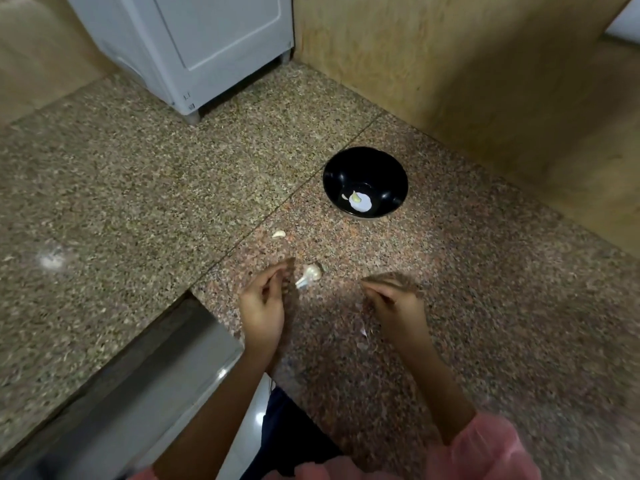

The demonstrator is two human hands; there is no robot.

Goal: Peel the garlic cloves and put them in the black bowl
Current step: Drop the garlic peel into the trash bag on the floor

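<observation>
Both grips hover over the surface (450, 254), fingers curled: the left hand (265, 308) seems to hold nothing, and blur hides whether the right hand (394, 299) pinches anything. Just beside the left fingertips lies a garlic piece (309, 275); one clove (278, 233) sits farther out. Beyond, the bowl (388, 174) holds peeled garlic (356, 199). Judging by this, the next clove needs picking up and pinching to split its skin.

No text, label, brand, number or sign can be read anywhere in the view; the only candidates are a few small dark marks near the bottom corner of the white appliance (194, 46) at the far left, too tiny and blurred to make out.
</observation>
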